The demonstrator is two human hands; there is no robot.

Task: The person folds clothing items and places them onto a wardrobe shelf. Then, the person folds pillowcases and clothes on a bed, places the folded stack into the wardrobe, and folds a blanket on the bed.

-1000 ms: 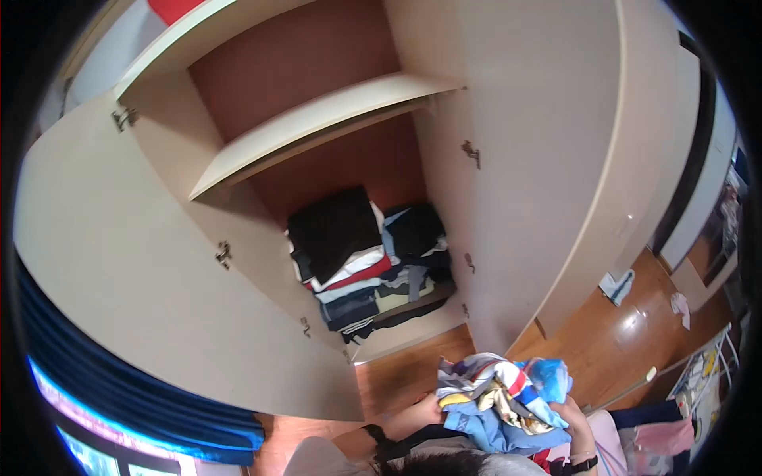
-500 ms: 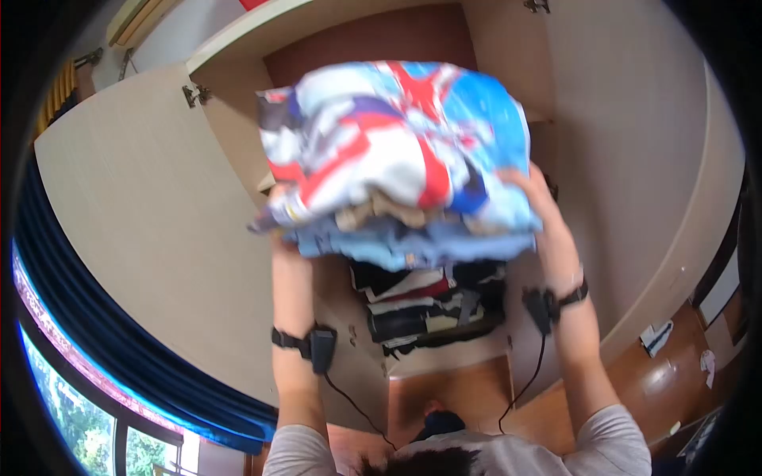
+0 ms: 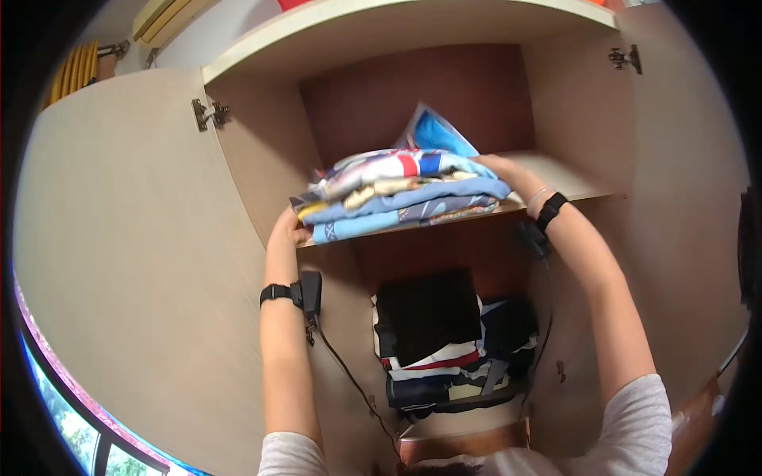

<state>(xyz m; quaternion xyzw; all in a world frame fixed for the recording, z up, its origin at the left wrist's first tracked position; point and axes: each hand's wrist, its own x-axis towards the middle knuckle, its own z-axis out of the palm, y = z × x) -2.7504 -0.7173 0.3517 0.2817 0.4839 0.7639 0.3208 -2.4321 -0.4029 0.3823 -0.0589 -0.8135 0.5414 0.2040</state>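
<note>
A stack of folded printed fabric (image 3: 405, 198), in blue, white, red and beige layers, is at the front edge of the cupboard's upper shelf (image 3: 559, 176). A corner of bright blue patterned cloth sticks up behind it. My left hand (image 3: 294, 226) grips the stack's lower left end, its fingers partly hidden by the cloth. At the upper right end, my right hand (image 3: 508, 176) holds the stack, slightly blurred. Its underside seems to rest on the shelf board, though how far in it sits cannot be made out.
Dark folded clothes (image 3: 429, 317) lie piled in the lower compartment. The left cupboard door (image 3: 143, 238) and the right door (image 3: 683, 198) stand wide. Each wrist carries a strapped black device (image 3: 311, 295) with a cable hanging down. A curtained window is at the lower left.
Both hands have carried the fabric stack forward, from in front of the cupboard to the upper shelf. My view has tilted up, showing more of the upper compartment.
</note>
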